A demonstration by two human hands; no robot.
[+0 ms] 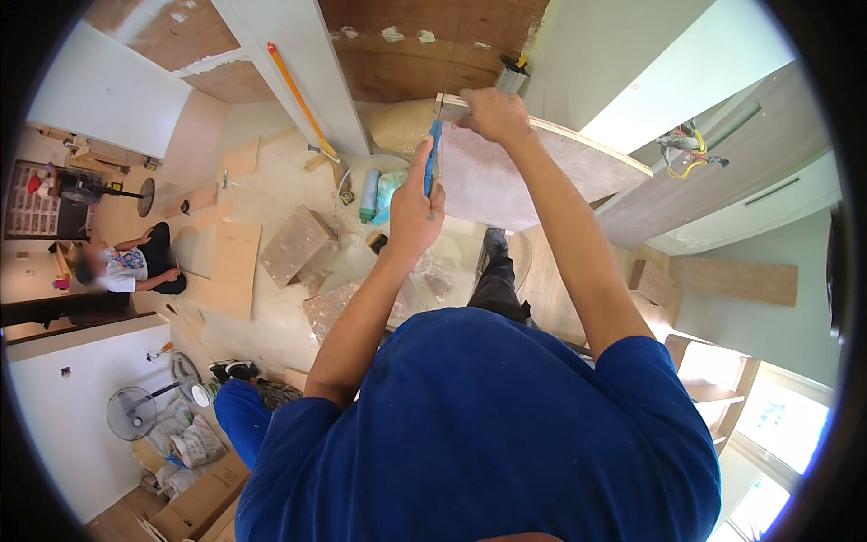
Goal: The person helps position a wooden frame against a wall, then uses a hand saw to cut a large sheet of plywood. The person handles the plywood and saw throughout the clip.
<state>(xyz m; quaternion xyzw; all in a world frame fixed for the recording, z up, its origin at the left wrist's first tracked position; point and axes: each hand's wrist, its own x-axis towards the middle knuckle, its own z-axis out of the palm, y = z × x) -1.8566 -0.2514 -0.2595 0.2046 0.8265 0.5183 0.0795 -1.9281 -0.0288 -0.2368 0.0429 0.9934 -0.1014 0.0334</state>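
My left hand (417,212) is closed round a slim blue tool (433,158), held upright along the left edge of a large pale board (506,181). The tool's exact kind does not show. At the board's far left corner, my right hand (497,115) bends its fingers over the edge, by a small flat grey piece (450,110) close to the tool's tip. Whatever those fingers pinch is hidden. The board has a light plywood edge and juts out in front of me, to the right of my left hand.
Beyond the left hand lie a blue-green roll (369,195) and a wooden box (300,246). An orange-handled tool (298,90) leans on a white panel. A person (135,262) sits on the floor at left, beside a flat sheet (237,271). Loose wires (691,149) hang at right.
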